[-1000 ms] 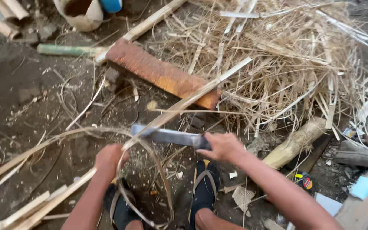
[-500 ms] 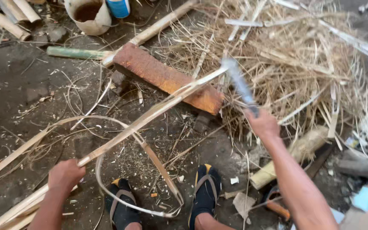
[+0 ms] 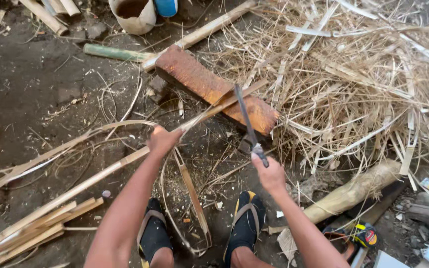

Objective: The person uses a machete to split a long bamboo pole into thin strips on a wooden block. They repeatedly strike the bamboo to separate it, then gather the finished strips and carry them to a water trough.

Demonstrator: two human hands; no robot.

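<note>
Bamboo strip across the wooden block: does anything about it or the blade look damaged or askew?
The bamboo strip is split: a thin sliver curls down off it between the feet. The knife in the right hand sits edge-down on it at the wooden block. The left hand grips it.

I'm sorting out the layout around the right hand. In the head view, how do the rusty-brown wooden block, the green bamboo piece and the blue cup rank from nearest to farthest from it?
From the right hand:
1. Rusty-brown wooden block, just ahead, under the blade.
2. Green bamboo piece, ahead, far to the left.
3. Blue cup, at the top edge.
</note>
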